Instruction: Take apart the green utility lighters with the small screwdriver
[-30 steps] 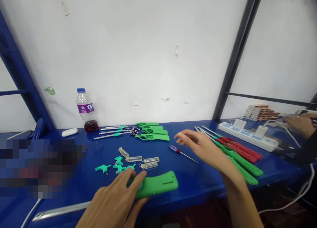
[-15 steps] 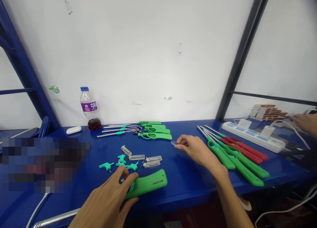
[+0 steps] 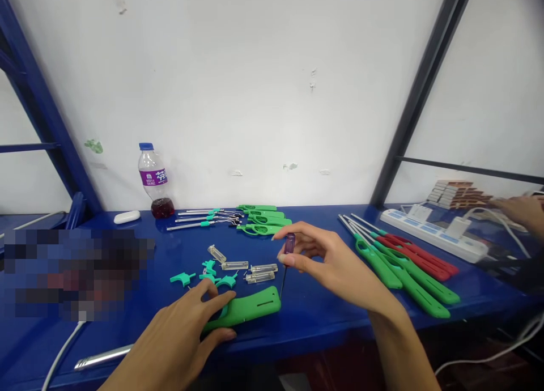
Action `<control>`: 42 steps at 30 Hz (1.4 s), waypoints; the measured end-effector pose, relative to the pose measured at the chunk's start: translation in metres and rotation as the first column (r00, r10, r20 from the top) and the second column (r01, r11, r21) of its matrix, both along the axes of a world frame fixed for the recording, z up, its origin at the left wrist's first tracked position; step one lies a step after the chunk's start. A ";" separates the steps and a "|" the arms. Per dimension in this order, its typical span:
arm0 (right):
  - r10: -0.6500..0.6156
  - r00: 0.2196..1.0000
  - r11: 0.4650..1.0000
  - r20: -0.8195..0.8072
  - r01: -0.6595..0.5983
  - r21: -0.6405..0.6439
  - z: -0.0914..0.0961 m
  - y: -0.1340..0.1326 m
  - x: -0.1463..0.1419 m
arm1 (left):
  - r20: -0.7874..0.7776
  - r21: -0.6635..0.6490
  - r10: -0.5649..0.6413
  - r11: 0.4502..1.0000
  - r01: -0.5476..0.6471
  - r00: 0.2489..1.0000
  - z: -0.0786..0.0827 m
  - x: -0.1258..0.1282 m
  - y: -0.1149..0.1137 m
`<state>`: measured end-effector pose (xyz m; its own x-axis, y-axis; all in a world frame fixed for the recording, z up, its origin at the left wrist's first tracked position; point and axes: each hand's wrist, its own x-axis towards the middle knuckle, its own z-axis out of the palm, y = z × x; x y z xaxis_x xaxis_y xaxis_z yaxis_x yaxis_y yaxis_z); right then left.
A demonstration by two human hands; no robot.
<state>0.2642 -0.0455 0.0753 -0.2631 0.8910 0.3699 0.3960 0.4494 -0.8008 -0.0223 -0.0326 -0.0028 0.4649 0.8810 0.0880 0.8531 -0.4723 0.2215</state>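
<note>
While the left hand pins a green lighter to the table at bottom centre, head view has the right hand right of centre with a screwdriver pinched by its purple handle between thumb and fingers. Left thumb and fingers are clamped around the lighter's trigger end; its slotted butt sticks out to the right, and a metal tube shows at lower left, past the wrist, probably the same lighter's. Screwdriver shaft points down just beside the butt; contact can't be told. Step in hand looks like bringing the tool to the lighter's butt end. Next move, as judged, calls for a steady left grip and lining up the tip, with care not to slip off the smooth plastic. Around centre left: teal triggers, clear plastic pieces. Behind them, green shells and thin metal rods with wires. Right side: more green lighters, red lighters, white power strip. Bottle at left, against the wall.
</note>
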 end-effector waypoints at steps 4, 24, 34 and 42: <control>-0.004 0.999 1.000 -0.046 0.005 0.013 -0.004 0.006 -0.007 | 0.064 -0.011 -0.010 1.000 0.011 0.998 0.000 0.000 0.004; -0.071 0.996 0.994 0.050 0.067 0.085 -0.007 0.010 -0.007 | 0.085 0.028 -0.054 0.998 0.052 0.995 -0.003 0.002 -0.005; 0.014 0.999 0.999 -0.029 -0.013 0.051 -0.003 0.003 -0.006 | 0.040 0.092 -0.071 0.994 0.067 0.997 -0.005 0.004 -0.003; 0.016 0.993 0.998 -0.116 -0.010 0.057 -0.004 0.008 -0.008 | -0.032 0.113 -0.063 0.991 0.066 0.998 0.002 0.008 -0.005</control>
